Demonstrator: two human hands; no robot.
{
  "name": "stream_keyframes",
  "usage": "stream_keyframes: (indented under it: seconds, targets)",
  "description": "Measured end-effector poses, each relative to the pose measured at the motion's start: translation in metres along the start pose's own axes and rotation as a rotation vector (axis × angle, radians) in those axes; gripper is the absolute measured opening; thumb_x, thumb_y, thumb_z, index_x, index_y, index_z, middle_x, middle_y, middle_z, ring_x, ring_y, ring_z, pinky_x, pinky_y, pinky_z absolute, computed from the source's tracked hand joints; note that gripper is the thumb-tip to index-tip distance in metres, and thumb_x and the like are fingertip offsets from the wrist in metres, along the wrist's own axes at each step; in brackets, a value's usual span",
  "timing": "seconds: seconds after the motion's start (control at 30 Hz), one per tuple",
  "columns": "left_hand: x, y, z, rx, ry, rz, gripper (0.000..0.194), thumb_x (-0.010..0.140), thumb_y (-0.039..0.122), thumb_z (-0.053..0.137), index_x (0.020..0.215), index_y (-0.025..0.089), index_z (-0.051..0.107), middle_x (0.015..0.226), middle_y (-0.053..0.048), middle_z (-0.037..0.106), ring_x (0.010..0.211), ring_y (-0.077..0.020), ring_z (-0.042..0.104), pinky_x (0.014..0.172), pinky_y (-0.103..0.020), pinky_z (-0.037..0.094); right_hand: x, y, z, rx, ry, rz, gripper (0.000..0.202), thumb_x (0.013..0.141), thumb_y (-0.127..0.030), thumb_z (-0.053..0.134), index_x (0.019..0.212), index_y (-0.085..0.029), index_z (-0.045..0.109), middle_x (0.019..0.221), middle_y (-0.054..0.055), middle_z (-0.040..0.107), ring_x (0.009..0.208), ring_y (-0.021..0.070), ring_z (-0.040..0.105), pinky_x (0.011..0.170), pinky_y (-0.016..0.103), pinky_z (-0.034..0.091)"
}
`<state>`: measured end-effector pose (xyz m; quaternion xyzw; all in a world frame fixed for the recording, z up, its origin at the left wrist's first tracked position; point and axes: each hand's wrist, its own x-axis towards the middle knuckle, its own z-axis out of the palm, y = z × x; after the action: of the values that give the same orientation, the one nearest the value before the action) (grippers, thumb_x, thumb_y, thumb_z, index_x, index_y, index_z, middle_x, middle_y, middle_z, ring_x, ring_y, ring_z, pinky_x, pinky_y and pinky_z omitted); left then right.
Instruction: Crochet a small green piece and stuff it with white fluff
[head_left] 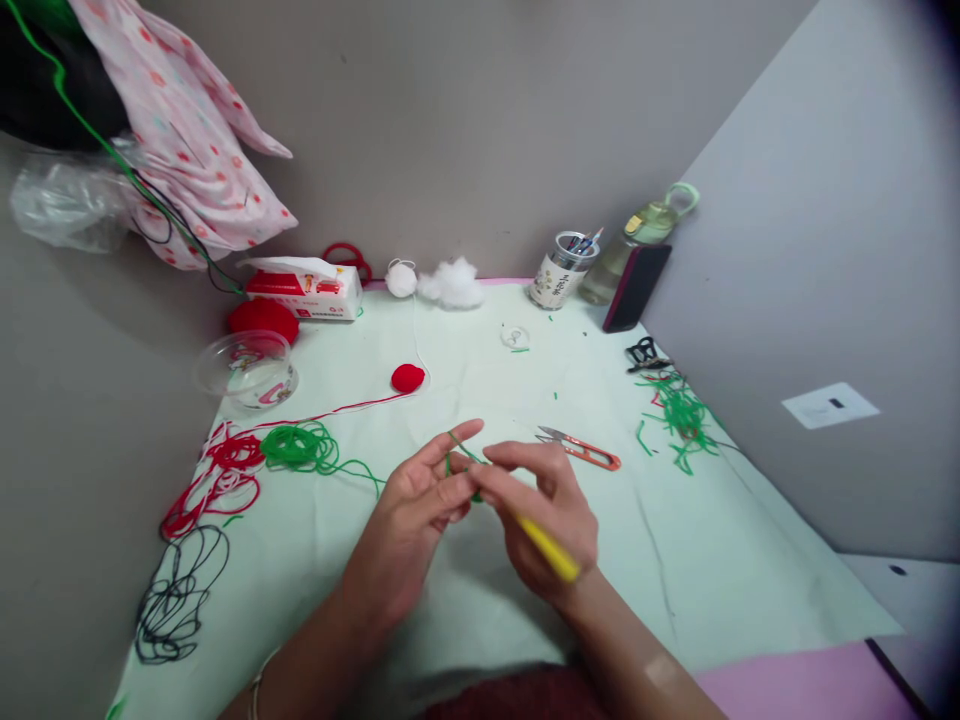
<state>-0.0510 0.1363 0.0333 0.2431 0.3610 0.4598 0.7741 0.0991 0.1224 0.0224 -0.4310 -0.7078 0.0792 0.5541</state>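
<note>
My right hand (546,510) is closed around a crochet hook with a yellow handle (553,548); its tip meets the work at my left fingers. Between thumb and fingers, my left hand (420,505) pinches a small piece of green yarn work (477,496), mostly hidden by the fingers. A green strand (459,442) passes over my raised left index finger. From the left hand the yarn trails to a loose green yarn heap (300,447) on the table. Orange-handled thread snips (581,448) lie just beyond my right hand.
A red yarn ball (408,378), tangled red yarn (232,460) and black cord (180,600) lie left. Behind are a tissue pack (322,292), white stuffing (454,284), a pencil can (556,285), a bottle (616,262) and a phone (637,288). Green scraps (684,415) lie right.
</note>
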Motion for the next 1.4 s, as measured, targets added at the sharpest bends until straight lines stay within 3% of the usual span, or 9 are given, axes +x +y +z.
stream_keyframes:
  seconds: [0.1,0.2,0.33,0.5,0.73,1.0,1.1,1.27,1.4]
  targets:
    - [0.002,0.008,0.0,-0.063,-0.018,-0.025,0.046,0.08,0.025,0.085,0.125,0.021,0.076,0.084,0.002,0.056,0.059,-0.004,0.034,0.051,-0.016,0.03,0.008,-0.001,-0.001,0.332,0.076,0.231,0.024,0.102,-0.016,0.057,0.105,-0.027,0.077,0.086,0.003,0.073,0.073,0.0177,0.066,0.064,0.033,0.055]
    - [0.0,0.01,-0.002,0.051,-0.006,0.058,0.046,0.081,0.026,0.084,0.127,0.025,0.075,0.088,0.001,0.058,0.065,-0.0064,0.041,0.055,-0.017,0.033,0.012,0.001,0.001,0.558,0.08,0.393,0.021,0.103,-0.024,0.058,0.097,-0.026,0.077,0.085,0.002,0.071,0.071,0.0158,0.062,0.064,0.032,0.051]
    - [0.0,0.004,-0.004,0.199,0.03,0.132,0.041,0.086,0.03,0.081,0.126,0.027,0.074,0.085,0.001,0.057,0.074,-0.0102,0.048,0.064,-0.021,0.038,0.011,0.002,0.005,0.525,0.013,0.371,0.018,0.102,-0.023,0.061,0.096,-0.025,0.079,0.088,0.004,0.072,0.086,0.0186,0.065,0.075,0.033,0.052]
    - [0.003,0.005,-0.009,0.241,0.044,0.166,0.042,0.085,0.03,0.082,0.126,0.028,0.074,0.081,0.003,0.056,0.072,-0.01,0.046,0.067,-0.023,0.038,0.009,0.003,0.002,0.517,0.043,0.381,0.02,0.102,-0.022,0.06,0.098,-0.026,0.079,0.084,0.002,0.072,0.082,0.0173,0.065,0.074,0.033,0.051]
    - [0.004,0.006,-0.013,0.241,-0.004,0.119,0.039,0.087,0.03,0.077,0.125,0.028,0.075,0.087,0.001,0.056,0.071,-0.0102,0.044,0.062,-0.023,0.036,0.009,0.01,0.002,0.808,0.026,0.598,0.018,0.102,-0.03,0.063,0.093,-0.025,0.078,0.088,0.001,0.07,0.072,0.0132,0.064,0.07,0.03,0.051]
    - [0.005,0.001,-0.005,0.16,-0.022,0.12,0.048,0.083,0.027,0.084,0.13,0.029,0.072,0.089,0.0,0.064,0.086,-0.0128,0.061,0.072,-0.022,0.044,0.004,0.012,0.007,0.793,-0.031,0.574,0.015,0.101,-0.031,0.065,0.099,-0.027,0.08,0.09,0.002,0.071,0.08,0.0143,0.065,0.075,0.03,0.052]
    - [0.004,0.006,-0.005,0.119,-0.065,0.044,0.054,0.083,0.025,0.082,0.135,0.028,0.07,0.089,-0.001,0.066,0.075,-0.0097,0.057,0.058,-0.019,0.037,0.008,0.012,0.004,0.874,-0.018,0.652,0.015,0.099,-0.033,0.068,0.094,-0.026,0.08,0.088,0.001,0.069,0.074,0.0128,0.064,0.072,0.029,0.054]
    - [0.003,0.012,-0.006,-0.023,-0.173,-0.081,0.042,0.083,0.02,0.078,0.124,0.023,0.077,0.087,0.002,0.063,0.048,0.002,0.026,0.052,-0.018,0.033,0.018,0.012,-0.001,0.986,0.066,0.808,0.02,0.095,-0.035,0.072,0.081,-0.022,0.077,0.079,0.0,0.063,0.062,0.0101,0.06,0.06,0.025,0.051]
    - [0.002,0.004,-0.006,0.072,-0.14,0.012,0.038,0.084,0.022,0.08,0.122,0.026,0.077,0.077,0.004,0.059,0.051,-0.0016,0.042,0.057,-0.019,0.04,0.015,0.01,0.001,0.992,-0.012,0.773,0.019,0.097,-0.036,0.07,0.085,-0.023,0.077,0.077,0.001,0.064,0.065,0.0123,0.06,0.063,0.027,0.05]
